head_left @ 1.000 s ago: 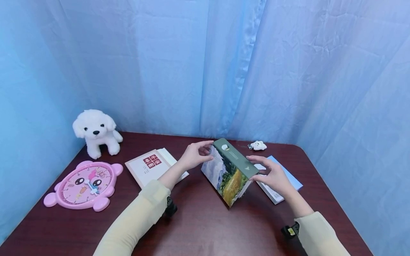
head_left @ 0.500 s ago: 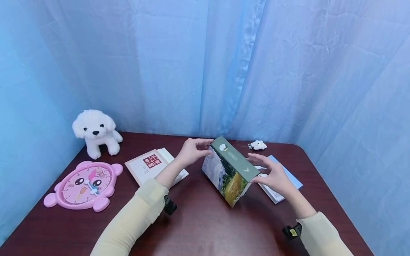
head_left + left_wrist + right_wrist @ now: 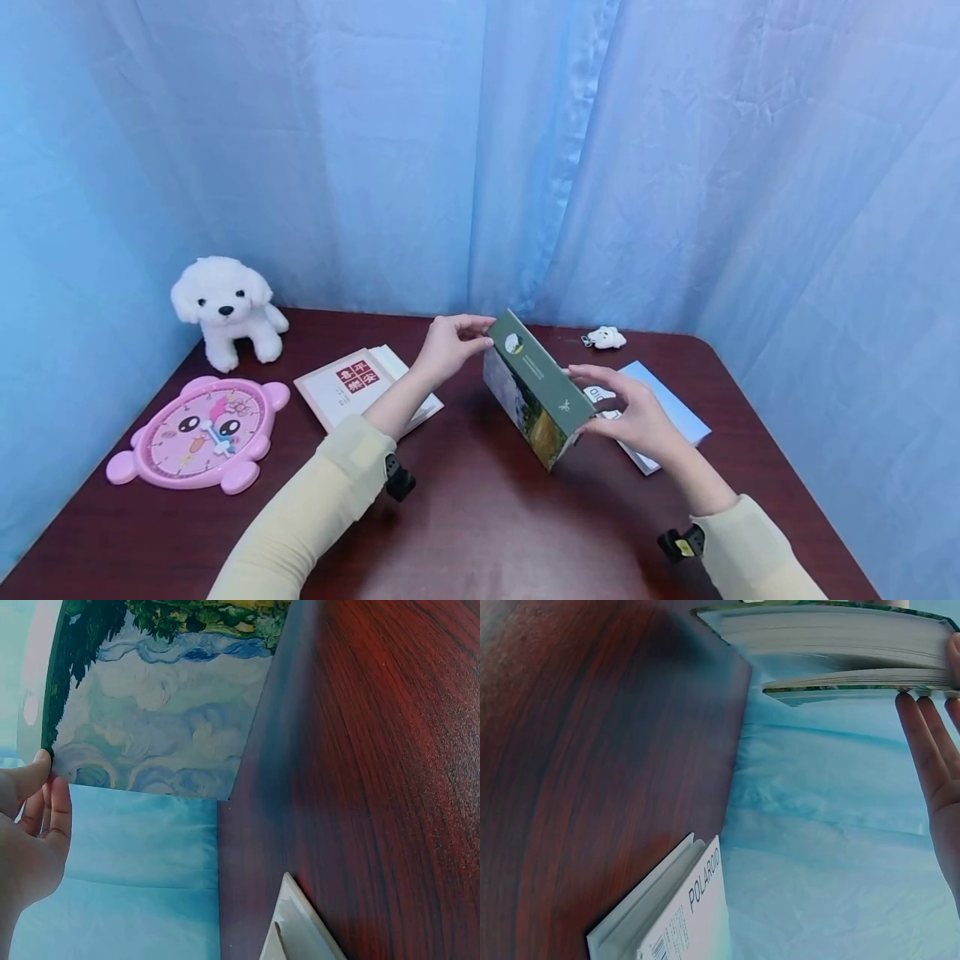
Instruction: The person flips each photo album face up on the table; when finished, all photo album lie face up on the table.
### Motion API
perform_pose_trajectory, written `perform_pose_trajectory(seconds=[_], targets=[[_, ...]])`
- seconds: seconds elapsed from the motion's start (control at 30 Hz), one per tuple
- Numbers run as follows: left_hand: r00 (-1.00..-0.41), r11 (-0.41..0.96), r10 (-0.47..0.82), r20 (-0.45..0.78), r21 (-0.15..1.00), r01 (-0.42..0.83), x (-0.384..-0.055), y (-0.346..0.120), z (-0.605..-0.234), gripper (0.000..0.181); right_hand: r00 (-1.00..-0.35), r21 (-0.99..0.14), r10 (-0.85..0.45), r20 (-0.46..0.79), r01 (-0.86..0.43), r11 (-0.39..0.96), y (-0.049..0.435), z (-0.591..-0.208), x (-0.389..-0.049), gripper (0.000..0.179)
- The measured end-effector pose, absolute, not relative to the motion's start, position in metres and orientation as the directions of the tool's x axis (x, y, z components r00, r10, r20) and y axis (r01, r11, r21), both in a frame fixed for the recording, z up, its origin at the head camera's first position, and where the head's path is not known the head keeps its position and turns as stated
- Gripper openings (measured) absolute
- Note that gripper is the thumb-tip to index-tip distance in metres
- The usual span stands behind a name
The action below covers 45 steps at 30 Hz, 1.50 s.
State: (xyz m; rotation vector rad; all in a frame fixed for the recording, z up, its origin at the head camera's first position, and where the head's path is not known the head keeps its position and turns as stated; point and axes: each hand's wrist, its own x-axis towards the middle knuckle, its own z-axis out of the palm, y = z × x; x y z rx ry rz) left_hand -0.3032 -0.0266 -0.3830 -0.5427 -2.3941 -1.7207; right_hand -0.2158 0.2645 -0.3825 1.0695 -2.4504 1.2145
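Note:
Both hands hold a thick hardcover book point(image 3: 536, 375) over the middle of the table, its green spine facing up. A landscape painting covers its front, filling much of the left wrist view. My left hand point(image 3: 450, 346) pinches the far-left end of the spine between thumb and fingers. At the near-right end, my right hand point(image 3: 637, 414) grips the book with the thumb on one cover and fingertips on the other. From the right wrist, the page block point(image 3: 832, 637) shows tilted, with some pages fanned apart near the lower cover.
A white book with red characters point(image 3: 358, 377) lies left of the hands. Beyond it are a pink cartoon clock point(image 3: 198, 433) and a white plush dog point(image 3: 225, 308). A Polaroid-labelled book point(image 3: 675, 408) lies under the right hand's side, and a small white plush charm point(image 3: 604, 337) sits behind.
The book has risen slightly and shifted away from me, turning so its spine shows more and its painted cover less. Both hands keep their hold and move with it.

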Motion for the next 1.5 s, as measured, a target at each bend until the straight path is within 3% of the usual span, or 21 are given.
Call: perform_pose_trajectory(seconds=[0.23, 0.47, 0.67, 0.9, 1.3, 1.5], targets=[[-0.908, 0.259, 0.259, 0.329, 0.882, 0.393, -0.301, -0.024, -0.375, 0.032, -0.729, -0.594, -0.483, 0.485, -0.68, 0.43, 0.266, -0.379, -0.215, 0.074], [-0.89, 0.186, 0.388, 0.24, 0.926, 0.33, -0.298, -0.027, -0.371, 0.044, -0.695, -0.572, -0.485, 0.531, -0.716, 0.399, 0.264, -0.372, -0.207, 0.065], [-0.881, 0.108, 0.44, 0.175, 0.963, 0.245, -0.297, -0.031, -0.372, 0.048, -0.683, -0.566, -0.529, 0.504, -0.724, 0.395, 0.259, -0.359, -0.199, 0.058], [-0.859, 0.079, 0.479, 0.18, 0.966, 0.247, -0.297, -0.036, -0.375, 0.049, -0.673, -0.553, -0.596, 0.437, -0.724, 0.412, 0.256, -0.358, -0.198, 0.054], [-0.874, 0.134, 0.462, 0.151, 0.962, 0.237, -0.303, -0.037, -0.39, 0.037, -0.62, -0.514, -0.682, 0.389, -0.76, 0.398, 0.26, -0.394, -0.219, 0.057], [-0.884, 0.064, 0.453, 0.119, 0.984, 0.165, -0.305, -0.036, -0.404, 0.025, -0.664, -0.567, -0.689, 0.29, -0.699, 0.435, 0.254, -0.41, -0.221, 0.062]])
